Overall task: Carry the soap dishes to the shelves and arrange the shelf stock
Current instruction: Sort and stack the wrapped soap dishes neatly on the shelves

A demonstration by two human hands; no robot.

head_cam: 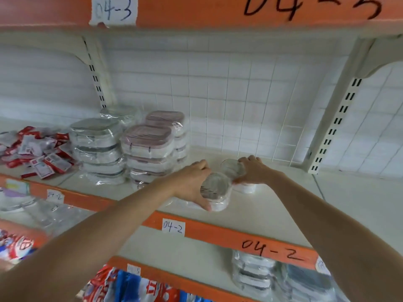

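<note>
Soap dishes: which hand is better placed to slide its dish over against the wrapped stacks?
Left, probably. The left hand grips the nearer soap dish, on the side of the wrapped stacks. The right hand holds the farther dish, behind the first.

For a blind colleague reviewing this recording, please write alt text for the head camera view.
Two bare hands set round clear-lidded white soap dishes on a cream shelf labelled 04-2: the left hand grips the nearer dish, the right hand holds the farther dish. To the left stand stacks of plastic-wrapped rounded boxes and a pile of red-and-white packets.
</note>
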